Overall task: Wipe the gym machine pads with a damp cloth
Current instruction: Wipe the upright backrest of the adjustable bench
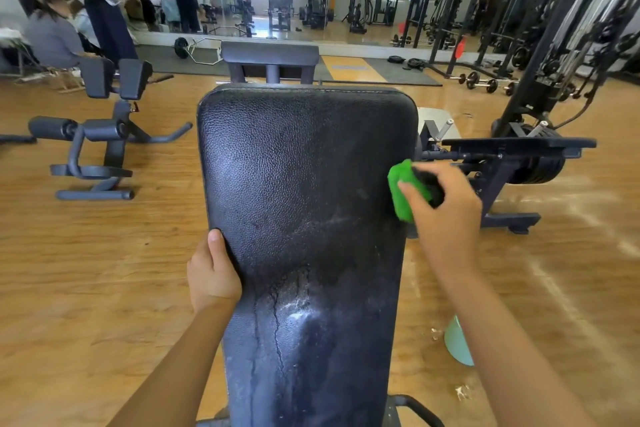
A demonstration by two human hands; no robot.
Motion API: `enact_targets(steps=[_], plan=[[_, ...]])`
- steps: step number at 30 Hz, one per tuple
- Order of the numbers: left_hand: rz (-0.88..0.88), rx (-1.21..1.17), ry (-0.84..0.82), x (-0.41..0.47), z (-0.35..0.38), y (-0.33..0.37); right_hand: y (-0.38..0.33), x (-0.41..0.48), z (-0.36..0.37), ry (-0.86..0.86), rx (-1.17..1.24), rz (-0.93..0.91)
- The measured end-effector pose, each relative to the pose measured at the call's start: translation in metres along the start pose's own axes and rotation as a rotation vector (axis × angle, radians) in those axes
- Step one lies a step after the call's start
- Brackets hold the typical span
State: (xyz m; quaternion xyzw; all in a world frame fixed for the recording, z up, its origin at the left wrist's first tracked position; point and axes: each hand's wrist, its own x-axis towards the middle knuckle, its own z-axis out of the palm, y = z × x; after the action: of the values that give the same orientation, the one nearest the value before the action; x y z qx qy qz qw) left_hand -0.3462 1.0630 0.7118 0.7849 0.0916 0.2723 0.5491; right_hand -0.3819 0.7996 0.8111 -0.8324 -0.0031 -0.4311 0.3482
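The pad (304, 184) is set in the middle. Its left edge is gripped by the left hand (213, 274); the cloth (403, 187) is held against its right edge by the right hand (446, 208). A smaller pad (270, 54) is seen behind its far end.

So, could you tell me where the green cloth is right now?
In the head view the green cloth is gripped in the right hand, against the right edge of the black bench pad.
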Motion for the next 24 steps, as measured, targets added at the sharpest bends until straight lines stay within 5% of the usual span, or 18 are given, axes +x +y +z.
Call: enact_targets(steps=[12, 24], plan=[[0.028, -0.013, 0.02, 0.001, 0.003, -0.004, 0.024, -0.024, 0.0, -0.024, 0.275, 0.377], [0.037, -0.027, 0.02, 0.002, 0.004, -0.006, 0.004, 0.036, 0.003, 0.021, 0.438, 0.447]])
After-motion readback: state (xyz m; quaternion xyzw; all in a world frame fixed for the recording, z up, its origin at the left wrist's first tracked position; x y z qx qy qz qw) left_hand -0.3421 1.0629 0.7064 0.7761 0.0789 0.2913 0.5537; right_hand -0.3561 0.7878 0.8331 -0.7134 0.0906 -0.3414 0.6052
